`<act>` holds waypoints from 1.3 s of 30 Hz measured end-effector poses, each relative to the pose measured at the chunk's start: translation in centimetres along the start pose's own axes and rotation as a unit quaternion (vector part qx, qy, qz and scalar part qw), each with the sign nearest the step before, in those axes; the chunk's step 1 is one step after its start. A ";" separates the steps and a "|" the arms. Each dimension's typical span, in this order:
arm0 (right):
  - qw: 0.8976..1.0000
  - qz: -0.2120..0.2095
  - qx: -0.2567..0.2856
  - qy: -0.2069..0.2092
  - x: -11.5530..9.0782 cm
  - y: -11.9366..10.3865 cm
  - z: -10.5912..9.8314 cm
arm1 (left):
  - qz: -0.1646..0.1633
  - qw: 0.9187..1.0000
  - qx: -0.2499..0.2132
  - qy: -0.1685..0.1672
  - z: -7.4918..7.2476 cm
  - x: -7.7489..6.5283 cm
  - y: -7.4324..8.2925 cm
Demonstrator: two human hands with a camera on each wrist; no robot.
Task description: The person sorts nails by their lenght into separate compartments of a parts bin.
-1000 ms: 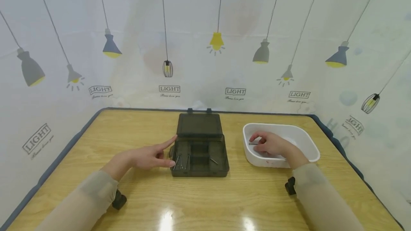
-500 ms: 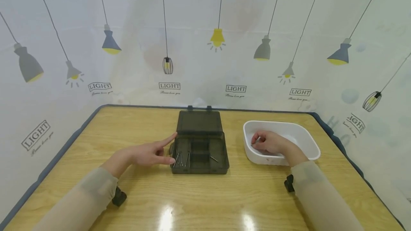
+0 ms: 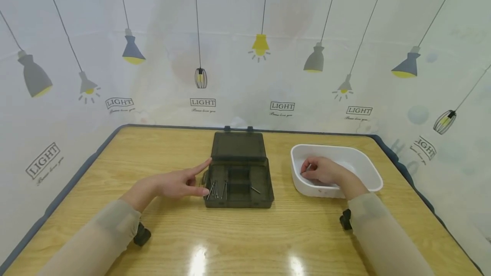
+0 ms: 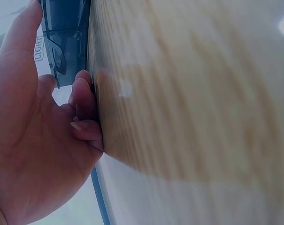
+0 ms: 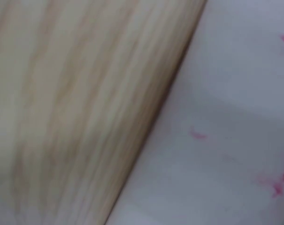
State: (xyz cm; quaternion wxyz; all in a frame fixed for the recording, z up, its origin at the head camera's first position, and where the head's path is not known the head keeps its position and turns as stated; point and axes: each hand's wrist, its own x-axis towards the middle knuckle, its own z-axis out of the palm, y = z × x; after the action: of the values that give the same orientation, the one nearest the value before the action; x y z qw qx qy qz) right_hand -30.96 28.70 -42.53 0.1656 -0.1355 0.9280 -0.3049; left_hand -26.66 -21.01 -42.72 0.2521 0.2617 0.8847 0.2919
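An open dark, see-through plastic case (image 3: 239, 202) lies on the table with its lid raised toward the wall. Several thin, nail-like metal rods (image 3: 216, 188) are in its left compartment, and one more metal rod (image 3: 255, 190) lies on the right side. My left hand (image 3: 174, 184) touches the case's left side, index finger and thumb stretched out. In the left wrist view, the other fingers (image 4: 85, 98) bend loosely near the table. Inside a white basin (image 3: 360, 169), my right hand (image 3: 324, 171) pinches what seems a thin rod, mostly hidden. The right wrist view leaves out the hand.
The wooden table (image 3: 238, 242) has a dark blue edge and stands against a wall sheet (image 3: 238, 12) printed with lamps. Reddish marks (image 5: 278, 187) show on the basin's outer wall in the right wrist view.
My right hand's fingers have closed together in the basin; the thin rod visible beside them a second ago is now mostly hidden. The left hand keeps its place. The head view tilted slightly.
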 end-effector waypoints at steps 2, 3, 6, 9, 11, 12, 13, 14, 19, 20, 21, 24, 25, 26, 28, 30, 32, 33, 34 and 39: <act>1.000 0.000 0.001 0.001 0.0 0.0 0.0 | -0.002 1.000 0.003 0.000 0.0 0.0 -0.1; 1.000 0.002 0.001 0.002 0.0 -0.1 0.1 | -0.003 1.000 0.003 0.000 0.0 0.0 -0.1; 1.000 0.000 -0.001 0.003 0.0 -0.1 0.1 | -0.006 1.000 0.003 0.001 -0.1 0.1 -0.1; 1.000 -0.004 -0.004 0.005 0.0 -0.1 0.0 | -0.007 1.000 0.002 0.001 -0.1 0.1 -0.1; 1.000 -0.007 -0.004 0.008 -0.1 -0.2 0.0 | -0.006 1.000 0.000 0.000 -0.1 0.1 -0.1; 1.000 -0.008 -0.004 0.010 -0.1 -0.1 -0.1 | -0.006 1.000 -0.002 0.000 0.0 0.1 -0.1; 1.000 -0.010 -0.003 0.011 -0.2 -0.1 -0.1 | -0.005 1.000 -0.004 -0.001 0.0 0.1 -0.1; 1.000 -0.012 -0.003 0.013 -0.2 -0.1 -0.2 | -0.005 1.000 -0.006 -0.002 0.0 0.1 -0.1; 0.999 -0.019 0.001 0.039 -0.5 -0.5 -0.8 | -0.006 1.000 -0.010 -0.005 0.0 0.0 0.1; 0.999 -0.020 0.003 0.047 -0.5 -0.7 -1.0 | -0.007 1.000 -0.009 -0.005 0.0 0.0 0.1; 0.998 -0.019 0.008 0.054 -0.6 -0.9 -1.1 | -0.008 1.000 -0.009 -0.006 0.0 0.0 0.1; 0.997 -0.024 0.021 0.073 -0.9 -1.6 -1.4 | -0.008 1.000 -0.009 -0.006 -0.2 -0.1 0.2; 0.996 -0.027 0.024 0.079 -1.1 -1.8 -1.4 | -0.008 1.000 -0.009 -0.006 -0.2 -0.1 0.2; 0.996 -0.030 0.027 0.084 -1.3 -2.1 -1.5 | -0.009 1.000 -0.009 -0.006 -0.2 -0.1 0.3; 0.994 -0.037 0.034 0.093 -1.8 -2.6 -1.4 | -0.009 1.000 -0.011 -0.006 -0.2 -0.1 0.3; 0.993 -0.044 0.045 0.098 -2.2 -3.2 -1.3 | -0.011 1.000 -0.011 -0.005 -0.2 -0.1 0.3; 0.992 -0.055 0.058 0.101 -2.7 -4.0 -1.1 | -0.009 1.000 -0.009 -0.004 -0.2 -0.1 0.3; 0.991 -0.061 0.065 0.101 -2.8 -4.4 -1.0 | -0.008 1.000 -0.008 -0.004 -0.2 -0.2 0.3; 0.990 -0.068 0.072 0.101 -3.0 -4.8 -0.9 | -0.008 1.000 -0.007 -0.004 -0.2 -0.2 0.3; 0.986 -0.093 0.110 0.089 -3.2 -6.6 0.0 | -0.007 1.000 -0.005 -0.002 -0.1 -0.1 0.2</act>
State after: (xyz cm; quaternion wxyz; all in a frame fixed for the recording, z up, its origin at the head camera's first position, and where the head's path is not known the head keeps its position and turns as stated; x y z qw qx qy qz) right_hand -27.02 24.67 -37.80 0.0672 -0.1745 0.8832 -0.4301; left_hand -26.56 -20.97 -42.43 0.2573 0.2548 0.8846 0.2939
